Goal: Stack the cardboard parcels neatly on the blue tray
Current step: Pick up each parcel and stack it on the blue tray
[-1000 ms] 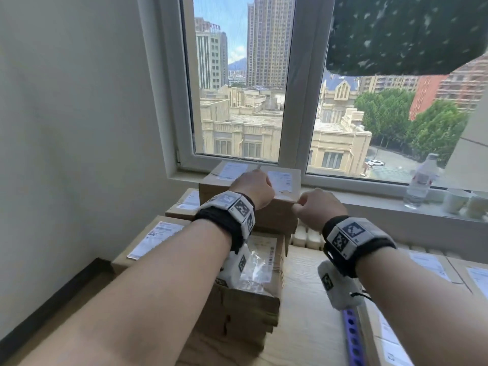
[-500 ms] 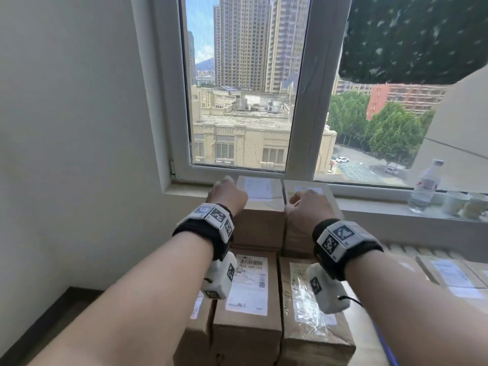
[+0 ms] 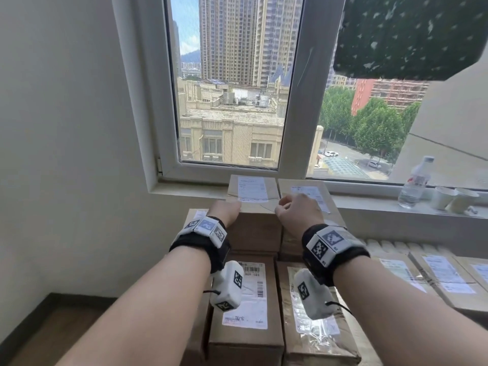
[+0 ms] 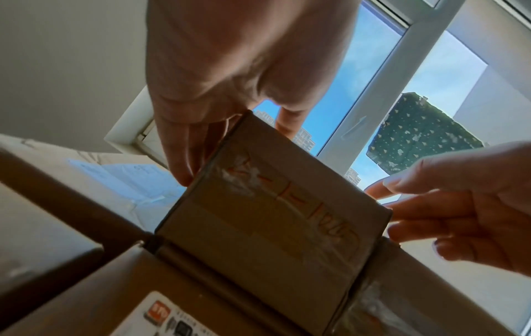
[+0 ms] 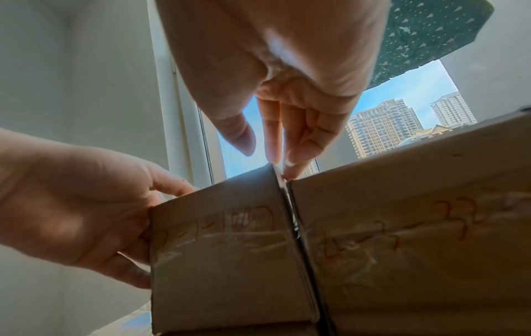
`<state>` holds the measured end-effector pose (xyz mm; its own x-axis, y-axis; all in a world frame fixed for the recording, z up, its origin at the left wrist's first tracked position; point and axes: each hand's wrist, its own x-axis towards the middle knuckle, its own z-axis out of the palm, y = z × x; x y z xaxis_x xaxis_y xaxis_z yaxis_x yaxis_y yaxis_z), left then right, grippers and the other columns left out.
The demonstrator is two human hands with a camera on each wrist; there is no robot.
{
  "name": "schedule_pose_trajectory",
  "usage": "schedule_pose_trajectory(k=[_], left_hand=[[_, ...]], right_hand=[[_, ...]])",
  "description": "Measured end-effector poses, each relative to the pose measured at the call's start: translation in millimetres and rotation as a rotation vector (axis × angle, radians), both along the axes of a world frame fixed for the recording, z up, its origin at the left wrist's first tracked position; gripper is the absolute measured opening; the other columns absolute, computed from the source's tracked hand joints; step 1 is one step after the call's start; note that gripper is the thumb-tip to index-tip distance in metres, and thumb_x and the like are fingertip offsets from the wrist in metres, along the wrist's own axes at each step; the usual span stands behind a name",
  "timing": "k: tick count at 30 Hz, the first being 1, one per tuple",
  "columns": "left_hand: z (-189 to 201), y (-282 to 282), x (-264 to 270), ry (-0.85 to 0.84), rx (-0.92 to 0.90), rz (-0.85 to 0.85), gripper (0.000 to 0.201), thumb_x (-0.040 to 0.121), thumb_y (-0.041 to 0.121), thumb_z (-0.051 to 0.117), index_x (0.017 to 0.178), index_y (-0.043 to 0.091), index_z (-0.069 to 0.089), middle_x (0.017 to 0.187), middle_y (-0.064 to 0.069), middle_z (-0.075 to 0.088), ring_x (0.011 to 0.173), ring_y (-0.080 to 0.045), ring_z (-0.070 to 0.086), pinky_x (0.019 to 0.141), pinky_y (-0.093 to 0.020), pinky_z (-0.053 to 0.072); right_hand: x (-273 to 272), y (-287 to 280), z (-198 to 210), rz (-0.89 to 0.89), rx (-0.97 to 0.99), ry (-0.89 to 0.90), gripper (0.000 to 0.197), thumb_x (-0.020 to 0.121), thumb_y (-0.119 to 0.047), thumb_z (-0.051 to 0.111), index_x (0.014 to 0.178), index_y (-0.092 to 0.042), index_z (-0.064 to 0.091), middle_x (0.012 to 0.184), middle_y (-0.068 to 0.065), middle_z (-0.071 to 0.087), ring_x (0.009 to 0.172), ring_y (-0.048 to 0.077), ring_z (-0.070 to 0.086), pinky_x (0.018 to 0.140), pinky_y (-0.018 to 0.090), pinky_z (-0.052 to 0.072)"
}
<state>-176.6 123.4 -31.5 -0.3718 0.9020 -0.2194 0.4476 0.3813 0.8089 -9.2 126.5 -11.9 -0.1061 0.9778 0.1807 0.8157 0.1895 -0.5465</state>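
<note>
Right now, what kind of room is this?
Probably an upstairs room used for sorting parcels: labelled cardboard boxes are stacked by a window overlooking city rooftops, with a water bottle on the sill.

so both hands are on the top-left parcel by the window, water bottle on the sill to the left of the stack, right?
Not quite: the water bottle stands on the sill to the right of the stack, as the head view shows. The left hand and right hand are at the top-left parcel.
</note>
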Motion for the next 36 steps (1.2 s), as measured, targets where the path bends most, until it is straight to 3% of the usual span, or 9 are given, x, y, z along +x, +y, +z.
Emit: schedule_pose_trajectory(k=[3, 5, 8, 14, 17, 22, 27, 32, 36], left_hand=[[-1.4, -2.4, -1.1, -0.072, -0.028, 0.047, 0.049, 0.096, 0.030, 0.047, 0.130, -0.005, 0.051, 0.125, -0.020, 0.058, 0.109, -0.034, 0.057, 0.091, -0.033, 0.045], [-1.5, -2.5, -0.9, -0.102, -0.020, 0.060, 0.044, 0.095, 0.028, 0.047, 0.125, -0.003, 0.053, 0.120, -0.019, 0.059, 0.105, -0.033, 0.057, 0.095, -0.038, 0.048], [-0.4, -3.3, -2.5, -0.101, -0.026, 0.080, 0.035, 0.094, 0.025, 0.046, 0.115, -0.001, 0.054, 0.125, -0.021, 0.059, 0.113, -0.036, 0.057, 0.101, -0.043, 0.047], [0.1, -11.6, -7.8, -0.037, -0.030, 0.128, 0.045, 0.093, 0.026, 0.049, 0.129, -0.002, 0.053, 0.128, -0.020, 0.058, 0.115, -0.036, 0.057, 0.096, -0.035, 0.045], [4.7, -16.4, -9.6, -0.057, 0.003, 0.132, 0.055, 0.084, 0.032, 0.050, 0.127, -0.002, 0.055, 0.129, -0.021, 0.060, 0.116, -0.037, 0.058, 0.101, -0.042, 0.046], [18.6, -26.1, -12.0, 0.001, 0.110, 0.146, 0.040, 0.090, 0.023, 0.047, 0.116, -0.002, 0.064, 0.121, -0.021, 0.064, 0.103, -0.036, 0.061, 0.085, -0.037, 0.047], [35.2, -38.9, -7.5, -0.098, 0.194, 0.228, 0.051, 0.076, 0.025, 0.052, 0.123, 0.005, 0.054, 0.123, -0.016, 0.062, 0.111, -0.036, 0.057, 0.098, -0.042, 0.047], [50.1, -49.5, -4.8, -0.153, 0.294, 0.227, 0.071, 0.056, 0.026, 0.054, 0.125, 0.011, 0.048, 0.120, -0.012, 0.061, 0.107, -0.033, 0.059, 0.095, -0.044, 0.051], [56.5, -51.2, -0.8, -0.215, 0.367, 0.178, 0.085, 0.043, 0.025, 0.055, 0.126, 0.009, 0.047, 0.120, -0.011, 0.057, 0.108, -0.030, 0.056, 0.094, -0.046, 0.051]], right_hand=[[-1.0, 0.6, -2.8, 0.017, -0.009, -0.001, 0.029, 0.093, -0.026, 0.058, 0.118, -0.016, 0.068, 0.114, 0.006, 0.069, 0.106, 0.022, 0.062, 0.093, 0.033, 0.051], [-1.1, 0.7, -3.6, 0.018, -0.006, 0.002, 0.030, 0.093, -0.030, 0.060, 0.119, -0.016, 0.067, 0.115, 0.006, 0.069, 0.108, 0.022, 0.062, 0.095, 0.035, 0.050], [-0.9, -1.6, -4.2, 0.030, 0.000, 0.050, 0.034, 0.092, -0.036, 0.064, 0.120, -0.016, 0.066, 0.113, 0.004, 0.070, 0.108, 0.021, 0.062, 0.096, 0.035, 0.050], [-4.7, -8.3, -5.5, 0.064, 0.000, 0.131, 0.037, 0.089, -0.035, 0.069, 0.122, -0.018, 0.064, 0.110, 0.001, 0.071, 0.108, 0.020, 0.062, 0.099, 0.042, 0.049], [-7.8, -13.6, -1.5, 0.066, -0.003, 0.165, 0.037, 0.090, -0.035, 0.068, 0.124, -0.018, 0.063, 0.111, 0.002, 0.071, 0.108, 0.021, 0.063, 0.099, 0.043, 0.050], [-9.5, -20.3, 13.3, 0.055, 0.008, 0.209, 0.036, 0.094, -0.027, 0.063, 0.127, -0.015, 0.062, 0.116, 0.005, 0.070, 0.109, 0.022, 0.064, 0.101, 0.041, 0.049], [-5.5, -28.6, 28.5, 0.035, 0.046, 0.241, 0.037, 0.095, -0.020, 0.059, 0.130, -0.010, 0.061, 0.119, 0.009, 0.068, 0.110, 0.024, 0.063, 0.099, 0.036, 0.048], [-3.4, -37.2, 36.5, 0.027, 0.063, 0.303, 0.039, 0.096, -0.027, 0.058, 0.131, -0.010, 0.061, 0.118, 0.009, 0.068, 0.108, 0.024, 0.063, 0.099, 0.041, 0.049], [1.5, -44.8, 42.2, 0.009, 0.104, 0.292, 0.034, 0.098, -0.026, 0.056, 0.127, -0.011, 0.062, 0.116, 0.007, 0.067, 0.104, 0.023, 0.062, 0.094, 0.037, 0.051]])
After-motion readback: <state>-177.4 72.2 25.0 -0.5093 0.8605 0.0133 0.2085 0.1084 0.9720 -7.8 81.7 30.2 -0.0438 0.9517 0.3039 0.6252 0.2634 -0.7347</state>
